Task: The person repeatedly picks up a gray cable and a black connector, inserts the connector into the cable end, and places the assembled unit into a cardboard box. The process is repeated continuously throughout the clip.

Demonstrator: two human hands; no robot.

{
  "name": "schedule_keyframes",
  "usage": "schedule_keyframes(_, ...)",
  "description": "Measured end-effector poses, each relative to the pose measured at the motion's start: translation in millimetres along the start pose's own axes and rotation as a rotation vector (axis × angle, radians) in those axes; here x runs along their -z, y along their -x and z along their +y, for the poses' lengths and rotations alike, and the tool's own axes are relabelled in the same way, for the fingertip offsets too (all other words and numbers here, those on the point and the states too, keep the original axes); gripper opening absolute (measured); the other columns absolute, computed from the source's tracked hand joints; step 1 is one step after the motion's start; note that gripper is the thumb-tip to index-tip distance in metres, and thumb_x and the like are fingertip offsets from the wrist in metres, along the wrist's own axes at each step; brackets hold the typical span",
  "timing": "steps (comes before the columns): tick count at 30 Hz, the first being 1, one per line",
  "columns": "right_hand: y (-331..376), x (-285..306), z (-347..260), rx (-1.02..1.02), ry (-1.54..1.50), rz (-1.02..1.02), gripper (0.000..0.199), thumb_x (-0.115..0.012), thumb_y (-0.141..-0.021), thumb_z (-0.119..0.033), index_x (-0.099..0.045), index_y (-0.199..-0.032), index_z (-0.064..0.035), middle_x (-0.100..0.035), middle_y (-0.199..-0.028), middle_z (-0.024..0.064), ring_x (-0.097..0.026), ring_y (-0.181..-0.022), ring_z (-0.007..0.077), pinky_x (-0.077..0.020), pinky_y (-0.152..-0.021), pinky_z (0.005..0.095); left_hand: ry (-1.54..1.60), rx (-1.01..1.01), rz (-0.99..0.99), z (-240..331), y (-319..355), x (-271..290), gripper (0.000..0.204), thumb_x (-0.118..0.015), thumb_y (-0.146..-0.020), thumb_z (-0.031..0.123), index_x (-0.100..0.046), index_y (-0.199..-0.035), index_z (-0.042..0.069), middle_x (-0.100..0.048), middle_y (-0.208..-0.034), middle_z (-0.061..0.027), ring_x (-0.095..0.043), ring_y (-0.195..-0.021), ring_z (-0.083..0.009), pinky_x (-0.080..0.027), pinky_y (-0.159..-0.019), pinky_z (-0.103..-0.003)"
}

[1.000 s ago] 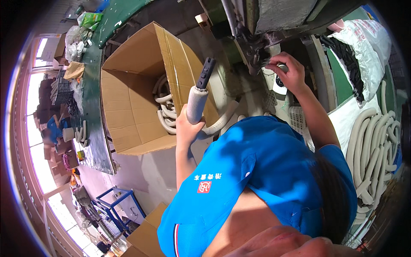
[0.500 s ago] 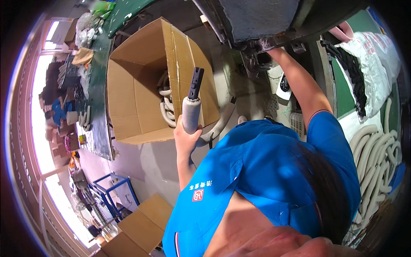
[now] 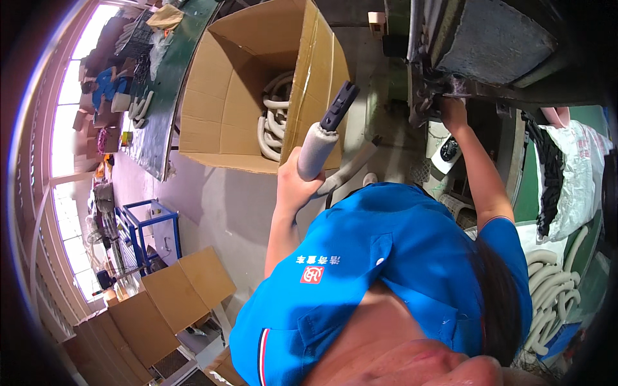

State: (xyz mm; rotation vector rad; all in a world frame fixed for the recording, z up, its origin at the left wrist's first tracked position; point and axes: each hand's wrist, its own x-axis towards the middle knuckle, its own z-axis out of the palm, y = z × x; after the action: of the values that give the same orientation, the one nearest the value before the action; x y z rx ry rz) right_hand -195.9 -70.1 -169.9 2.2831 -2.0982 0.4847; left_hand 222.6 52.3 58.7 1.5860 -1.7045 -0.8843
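Observation:
My left hand point(image 3: 295, 185) is closed around a curved tube point(image 3: 317, 153) with a grey foam-like sleeve. Its bare black end point(image 3: 339, 106), with holes in it, points up and away to the right. A second grey sleeved length point(image 3: 353, 168) runs behind that hand; whether it belongs to the same tube I cannot tell. At the right, my right arm stretches far forward, and my right hand point(image 3: 454, 114) reaches under the edge of a dark metal machine point(image 3: 430, 90). The fingers there are hidden against the metal.
A large cardboard box point(image 3: 222, 122) holding several grey tubes point(image 3: 273, 132) stands ahead of my left hand. More grey tubes point(image 3: 550, 283) lie piled at the right, near a white sack point(image 3: 579, 180). A green workbench point(image 3: 174, 90), blue frame cart point(image 3: 151, 225) and open carton point(image 3: 174, 289) stand left.
The view has shifted, so the box and machine sit further right. My left hand still grips the sleeved tube, now tilted more to the right. My right hand stays at the machine.

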Motion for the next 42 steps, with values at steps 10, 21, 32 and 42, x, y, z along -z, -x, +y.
schedule_keyframes(10,-11.9,7.2,-16.5,-0.094,0.048,-0.231,0.051,-0.065,-0.071,-0.009,-0.054,-0.121,-0.0136,-0.057,-0.118,0.0196,-0.055,-0.108,0.0390,-0.0466,-0.081,0.0467,0.299,-0.127,0.429,-30.4,-12.4,84.7,0.027,-0.076,-0.072,0.005,-0.059,-0.093,0.002,-0.062,-0.079,-0.0042,-0.059,-0.069,-0.0134,-0.048,-0.064,-0.029)
schedule_keyframes(21,-0.7,52.4,-39.2,-0.174,-0.620,0.382,0.027,-0.069,-0.082,-0.015,-0.064,-0.106,-0.0032,-0.067,-0.093,0.0143,-0.062,-0.083,0.0210,-0.0480,-0.076,0.0331,-0.577,-0.170,0.480,-28.4,-60.8,134.7,0.052,-0.074,-0.072,0.015,-0.053,-0.119,0.005,-0.059,-0.103,-0.0212,-0.058,-0.097,-0.0360,-0.047,-0.086,-0.042)
schedule_keyframes(32,14.4,179.0,-100.1,-0.636,-1.697,-0.097,0.016,-0.077,-0.077,-0.015,-0.069,-0.083,-0.0021,-0.066,-0.075,0.0036,-0.057,-0.061,0.0083,-0.0476,-0.059,0.0227,-0.565,-0.267,-0.303,-39.7,-97.5,61.4,0.041,-0.068,-0.079,0.017,-0.056,-0.116,0.005,-0.058,-0.107,-0.0155,-0.057,-0.104,-0.0296,-0.045,-0.090,-0.038)
schedule_keyframes(42,12.5,165.1,-108.3,-0.637,-1.734,-0.071,0.015,-0.073,-0.082,-0.017,-0.065,-0.085,-0.0041,-0.062,-0.070,0.0000,-0.055,-0.059,0.0062,-0.0479,-0.056,0.0197,-0.511,-0.116,-0.343,-56.7,-58.7,58.3,0.038,-0.067,-0.080,0.016,-0.055,-0.114,0.006,-0.062,-0.102,-0.0127,-0.061,-0.096,-0.0270,-0.048,-0.085,-0.038)
